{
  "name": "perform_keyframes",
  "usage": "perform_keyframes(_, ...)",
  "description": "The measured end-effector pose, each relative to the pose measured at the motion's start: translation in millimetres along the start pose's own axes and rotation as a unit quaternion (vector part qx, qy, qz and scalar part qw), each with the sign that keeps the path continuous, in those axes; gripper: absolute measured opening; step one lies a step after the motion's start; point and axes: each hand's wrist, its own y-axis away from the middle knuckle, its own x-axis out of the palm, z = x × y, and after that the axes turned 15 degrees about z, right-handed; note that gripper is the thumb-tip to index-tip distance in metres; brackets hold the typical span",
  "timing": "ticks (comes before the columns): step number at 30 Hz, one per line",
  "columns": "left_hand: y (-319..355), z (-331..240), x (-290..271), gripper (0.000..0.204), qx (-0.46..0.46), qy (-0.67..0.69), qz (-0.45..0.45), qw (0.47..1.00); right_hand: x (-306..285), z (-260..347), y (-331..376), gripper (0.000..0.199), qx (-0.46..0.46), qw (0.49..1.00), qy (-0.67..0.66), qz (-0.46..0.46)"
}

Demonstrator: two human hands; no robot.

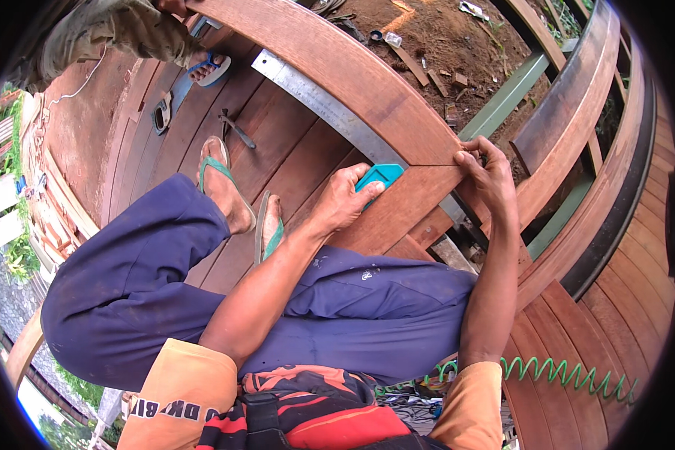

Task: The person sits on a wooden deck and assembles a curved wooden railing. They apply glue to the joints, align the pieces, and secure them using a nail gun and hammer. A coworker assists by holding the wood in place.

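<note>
- While the orange sleeves point(191, 386) and a red-and-black cloth point(345, 429) fill the lower edge of the frame, the blue trousers point(337, 292) spread across its middle, the legs folded, seemingly so that the lap sits close to the wood.
- At the centre, the left hand point(343, 197) has thumb and fingers clamped on a teal handle point(382, 176), which lies at the inner side of the board joint, probably pressed there to keep it snug.
- Right of centre, the right hand point(489, 165) has its thumb and forefinger close together at the joint's outer tip, perhaps to steady that corner; I cannot tell whether they pinch the wood or merely touch it.
- Between the hands, the short board point(405, 206) meets the long board point(330, 56) at an angled seam; the long one curves away to the upper left.
- From the teal handle a steel blade point(315, 97) runs toward the upper left along the long board's inner edge; the pair looks like a square, laid so the wood may guide it.
- Left of centre toward the top, a hammer point(236, 129) lies on the deck planks point(266, 146), apart from both hands.
- In the upper left stands a co-worker's leg point(120, 30); at upper right, offcuts litter bare soil point(375, 82).
</note>
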Motion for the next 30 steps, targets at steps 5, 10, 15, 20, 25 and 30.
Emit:
perform_keyframes(5, 1, -9, 3, 0.027, -0.007, -0.012, -0.029, 0.999, 1, -8, -3, 0.024, -0.028, 1.000, -0.005, 0.005)
perform_keyframes(10, -2, -3, 0, 0.027, -0.008, 0.000, -0.016, 1.000, -5, -15, -8, 0.029, -0.001, 0.999, 0.036, 0.014)
perform_keyframes(15, 0, -9, -2, 0.024, -0.023, -0.017, 0.004, 1.000, -5, -13, -6, 0.029, -0.003, 1.000, 0.027, 0.014)
perform_keyframes(20, 5, 2, 5, 0.027, -0.018, 0.030, -0.060, 0.998, 1, -9, -1, 0.023, -0.005, 1.000, 0.002, -0.008)
perform_keyframes(25, 23, 49, -56, 0.031, -0.184, -0.150, -0.086, 0.968, 6, 5, 5, 0.026, -0.007, 1.000, -0.010, -0.026)
perform_keyframes(30, 12, -13, -60, 0.037, -0.174, -0.455, -0.118, 0.865, 2, -3, 6, 0.029, -0.022, 0.999, -0.004, -0.039)
